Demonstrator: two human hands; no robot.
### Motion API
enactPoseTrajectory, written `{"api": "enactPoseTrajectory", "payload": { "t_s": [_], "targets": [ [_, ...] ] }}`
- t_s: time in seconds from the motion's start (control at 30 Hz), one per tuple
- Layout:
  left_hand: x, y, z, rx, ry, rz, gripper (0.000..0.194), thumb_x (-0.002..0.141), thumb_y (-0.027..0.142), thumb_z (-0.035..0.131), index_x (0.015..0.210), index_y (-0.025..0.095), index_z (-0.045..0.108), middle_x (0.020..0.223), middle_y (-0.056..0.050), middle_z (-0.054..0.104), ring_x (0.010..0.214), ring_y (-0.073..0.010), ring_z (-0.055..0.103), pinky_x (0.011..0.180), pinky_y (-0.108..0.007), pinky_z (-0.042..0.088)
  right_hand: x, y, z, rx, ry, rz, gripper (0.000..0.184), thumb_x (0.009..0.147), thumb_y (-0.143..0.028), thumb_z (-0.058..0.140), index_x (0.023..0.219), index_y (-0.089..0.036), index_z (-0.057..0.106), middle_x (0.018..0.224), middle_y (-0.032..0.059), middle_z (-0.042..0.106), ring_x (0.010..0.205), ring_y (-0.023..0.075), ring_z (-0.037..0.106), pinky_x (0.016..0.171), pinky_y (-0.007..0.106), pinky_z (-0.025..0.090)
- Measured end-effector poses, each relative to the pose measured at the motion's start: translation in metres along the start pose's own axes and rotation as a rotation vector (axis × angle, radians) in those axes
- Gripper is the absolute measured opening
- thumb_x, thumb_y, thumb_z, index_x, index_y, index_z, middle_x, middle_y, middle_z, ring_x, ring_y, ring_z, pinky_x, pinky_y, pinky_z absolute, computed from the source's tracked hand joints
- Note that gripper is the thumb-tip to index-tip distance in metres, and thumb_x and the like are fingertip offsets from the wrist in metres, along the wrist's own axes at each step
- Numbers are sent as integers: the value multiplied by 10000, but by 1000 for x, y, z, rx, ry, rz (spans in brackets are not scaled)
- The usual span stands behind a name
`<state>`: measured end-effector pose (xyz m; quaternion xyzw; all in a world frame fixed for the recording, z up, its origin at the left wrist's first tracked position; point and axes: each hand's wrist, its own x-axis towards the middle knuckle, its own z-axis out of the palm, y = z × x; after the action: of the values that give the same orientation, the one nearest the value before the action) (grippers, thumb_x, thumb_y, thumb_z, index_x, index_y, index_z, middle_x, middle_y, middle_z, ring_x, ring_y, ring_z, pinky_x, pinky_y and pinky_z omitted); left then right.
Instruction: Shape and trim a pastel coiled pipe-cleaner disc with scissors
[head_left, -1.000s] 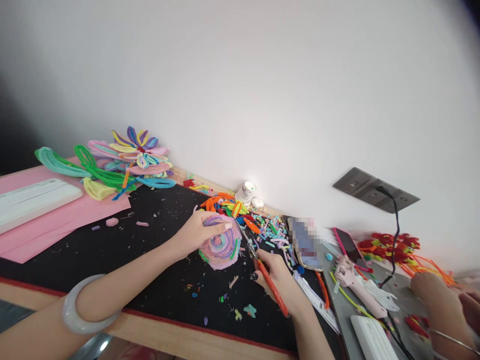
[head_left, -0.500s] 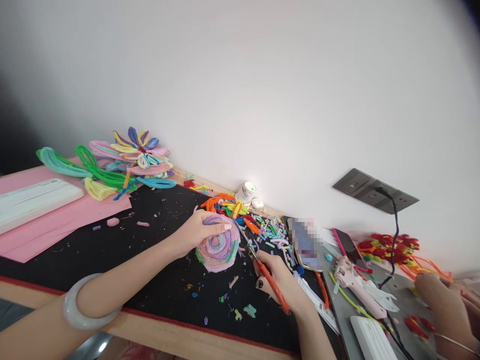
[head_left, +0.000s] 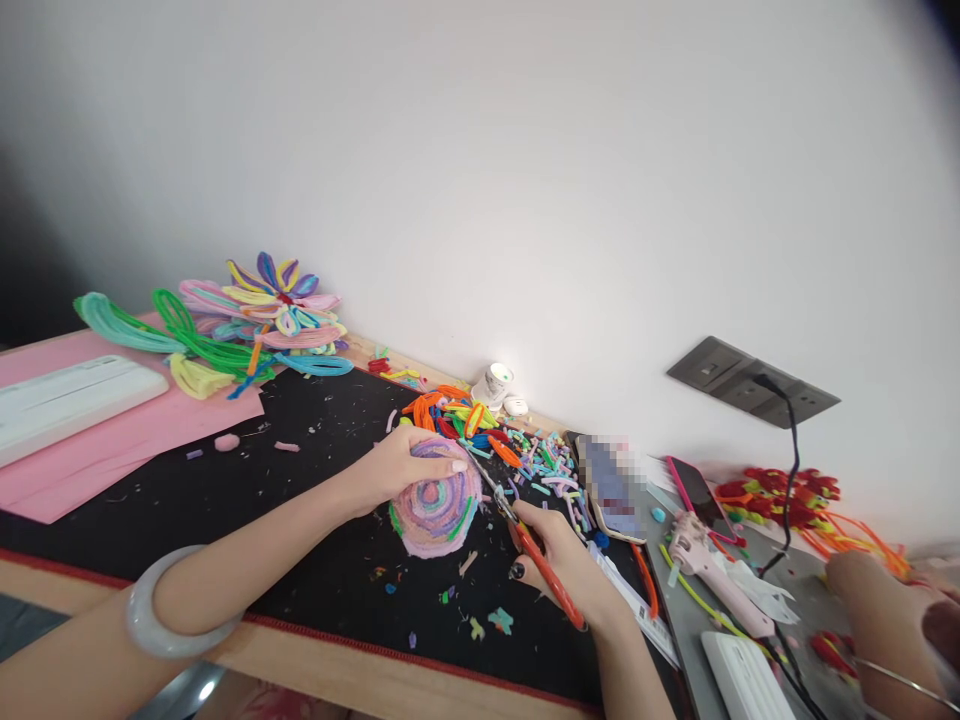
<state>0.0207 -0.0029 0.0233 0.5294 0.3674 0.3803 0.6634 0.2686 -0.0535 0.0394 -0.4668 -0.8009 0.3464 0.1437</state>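
Observation:
My left hand [head_left: 401, 465] grips the upper left edge of a round coil of pipe cleaners [head_left: 435, 505], a spiral in pink, purple and green, held just over the black mat [head_left: 315, 560]. My right hand [head_left: 559, 560] is closed around the orange handles of a pair of scissors [head_left: 536, 550]. Their blades point up and left and lie at the coil's upper right edge. Whether the tips touch it I cannot tell. Short cut pieces of pipe cleaner [head_left: 551, 465] are heaped behind the scissors, and a few scraps lie in front.
Pipe-cleaner flowers [head_left: 285, 305] and a white box-shaped device [head_left: 82, 400] stand at the left. A paper cup [head_left: 495, 385] is by the wall. At the right are a phone [head_left: 611, 490], a glue gun [head_left: 716, 575], a black cable [head_left: 791, 470] and another person's hand [head_left: 885, 620].
The coil has turned and tipped slightly in my left hand, its lower edge now a little lower. The scissors have barely moved. The other person's hand at the right has shifted.

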Motion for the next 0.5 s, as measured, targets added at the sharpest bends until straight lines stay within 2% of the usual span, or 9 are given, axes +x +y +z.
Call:
{"api": "enactPoseTrajectory", "payload": {
  "t_s": [0.17, 0.33, 0.5],
  "targets": [
    [-1, 1, 0, 2, -15, 14, 213, 718, 354, 736, 763, 147, 756, 735, -51, 757, 643, -175, 656, 638, -255, 510, -2, 1, 0, 79, -32, -7, 506, 787, -680, 489, 698, -210, 323, 646, -60, 285, 605, 110, 226, 525, 246, 194],
    [-1, 1, 0, 45, -25, 24, 212, 719, 354, 733, 754, 147, 752, 734, -51, 754, 643, -175, 653, 629, -258, 507, -3, 4, -1, 107, -32, 30, 401, 785, -510, 550, 674, -211, 307, 630, -62, 262, 603, 107, 219, 516, 244, 173],
    [0, -1, -1, 164, -20, 50, 269, 731, 386, 717, 774, 123, 746, 752, -77, 754, 656, -193, 654, 629, -278, 506, -5, 7, 0, 134, -13, 70, 308, 739, -376, 522, 632, -211, 284, 610, -63, 225, 589, 103, 196, 505, 248, 148]
  ]
}}
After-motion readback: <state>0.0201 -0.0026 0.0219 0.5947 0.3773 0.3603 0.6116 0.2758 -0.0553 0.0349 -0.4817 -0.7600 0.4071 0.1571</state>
